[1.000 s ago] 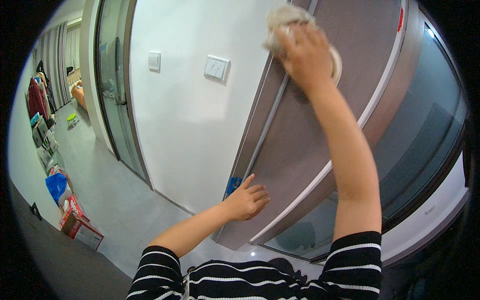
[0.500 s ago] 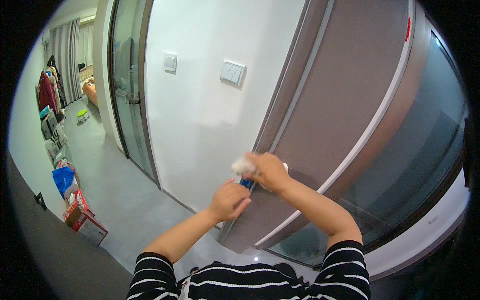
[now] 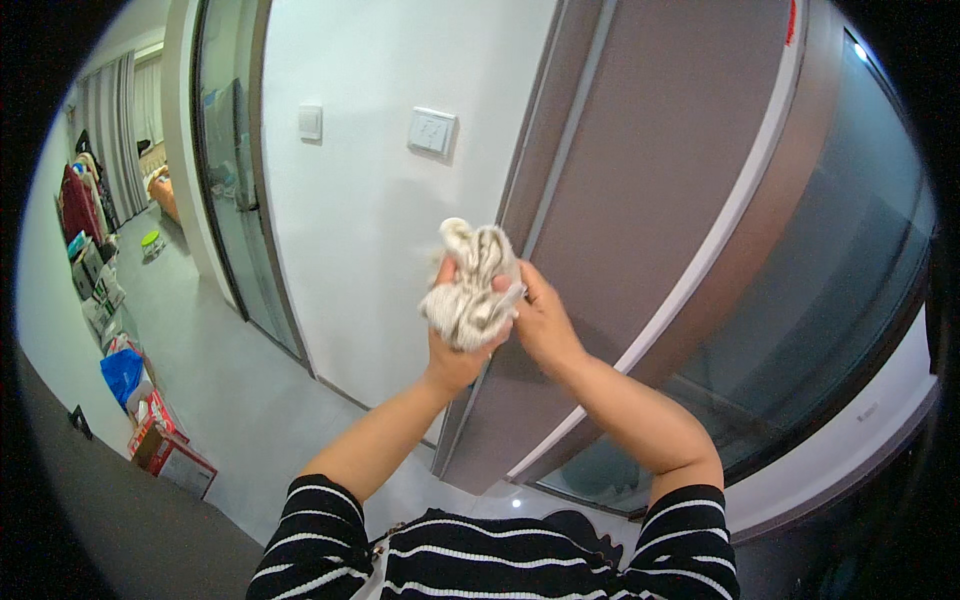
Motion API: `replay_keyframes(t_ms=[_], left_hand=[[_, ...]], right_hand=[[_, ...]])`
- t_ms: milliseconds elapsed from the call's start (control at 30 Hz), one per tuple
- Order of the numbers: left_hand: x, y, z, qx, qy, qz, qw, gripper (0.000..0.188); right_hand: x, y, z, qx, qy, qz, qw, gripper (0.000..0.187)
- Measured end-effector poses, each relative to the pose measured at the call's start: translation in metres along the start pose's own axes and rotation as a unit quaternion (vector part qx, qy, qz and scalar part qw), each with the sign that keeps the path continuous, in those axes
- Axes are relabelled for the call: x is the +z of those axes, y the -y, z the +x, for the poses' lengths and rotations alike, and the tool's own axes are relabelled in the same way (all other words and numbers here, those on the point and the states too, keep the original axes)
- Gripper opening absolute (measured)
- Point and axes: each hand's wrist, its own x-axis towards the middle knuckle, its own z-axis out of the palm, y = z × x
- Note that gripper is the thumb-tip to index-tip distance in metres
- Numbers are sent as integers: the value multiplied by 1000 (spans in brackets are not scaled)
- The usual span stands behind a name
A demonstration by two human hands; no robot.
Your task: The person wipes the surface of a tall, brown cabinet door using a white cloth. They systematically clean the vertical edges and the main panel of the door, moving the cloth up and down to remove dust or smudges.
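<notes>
A bunched off-white cloth (image 3: 470, 305) is held up between my two hands in front of the brown door (image 3: 620, 180). My left hand (image 3: 455, 360) closes round it from below and the left, with fingertips showing at its side. My right hand (image 3: 543, 312) grips the right side of the cloth, thumb and fingers pressed into its folds. The cloth covers part of both hands' fingers. Behind it, the door's edge and frame (image 3: 520, 150) are partly hidden.
Two white switch plates, one of them a wider panel (image 3: 432, 132), sit on the white wall (image 3: 350, 220). A glass door (image 3: 225, 150) stands at the left. Boxes (image 3: 175, 450) and a blue bag (image 3: 122, 375) line the left wall; dark glass (image 3: 790, 330) lies to the right.
My right hand has brought the cloth up and away from the door's edge. My left hand has risen and taken hold of it too. The view has shifted slightly to the right.
</notes>
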Motion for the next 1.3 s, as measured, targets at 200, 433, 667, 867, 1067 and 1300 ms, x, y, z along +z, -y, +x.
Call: replay_keyframes(t_ms=[200,433,667,867,1067,1300], left_hand=[[35,-7,165,310,-95,97,941,74],[74,12,270,315,-65,196,926,73],[32,70,102,222,8,224,949,53],[15,62,78,255,53,293,920,65],[77,0,267,382,-4,225,896,69],[131,-62,390,423,-108,361,824,51]], right_hand=[[-116,66,53,-405,-269,-569,663,46],[-158,78,80,-340,-317,-708,532,52],[-165,72,77,-321,-326,-694,556,50],[-163,72,78,-330,-325,-688,559,52],[-162,74,74,-320,-323,-687,566,53],[-161,78,72,-326,-319,-674,581,53]])
